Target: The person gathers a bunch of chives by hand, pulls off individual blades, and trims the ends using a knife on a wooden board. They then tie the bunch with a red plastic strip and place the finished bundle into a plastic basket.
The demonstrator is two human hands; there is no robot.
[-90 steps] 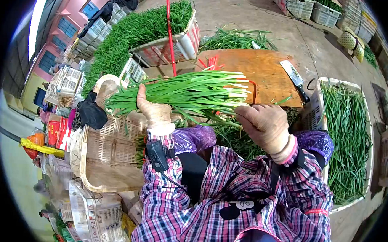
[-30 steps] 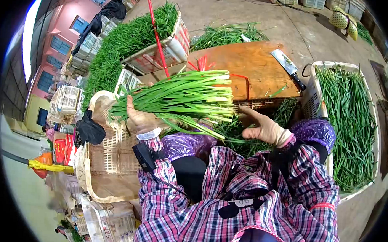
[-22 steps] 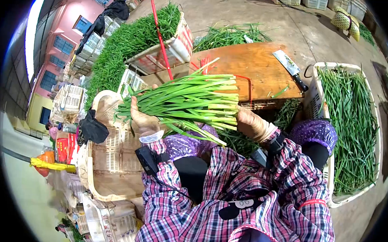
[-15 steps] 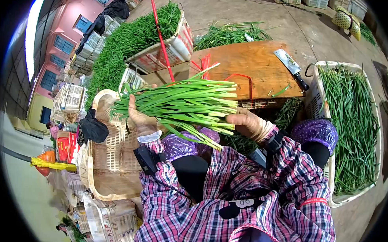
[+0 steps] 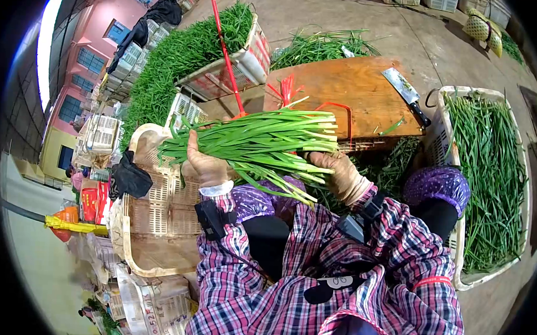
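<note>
A bunch of garlic chives (image 5: 270, 137) lies sideways in front of me, leaf tips to the left and pale cut ends to the right. My left hand (image 5: 210, 165) is closed round the leafy part, thumb up on the near side; its other fingers are mostly hidden under the leaves. At the pale ends, my right hand (image 5: 338, 175) has its fingers curled round the lower stalks. A few stalks slant down apart from the rest. Just beyond the bunch, red ties (image 5: 288, 89) stand at the edge of a wooden board (image 5: 344, 81).
A cleaver (image 5: 404, 89) rests on the board's right side. Crates of greens stand at the right (image 5: 523, 196) and back left (image 5: 259, 47), with a red stick (image 5: 223, 46) before the latter. An open crate (image 5: 134, 245) is at my left. Loose greens (image 5: 321, 47) lie behind the board.
My right hand has turned and its fingers have curled in round the lower stalk ends. The bunch and my left hand have shifted slightly right.
</note>
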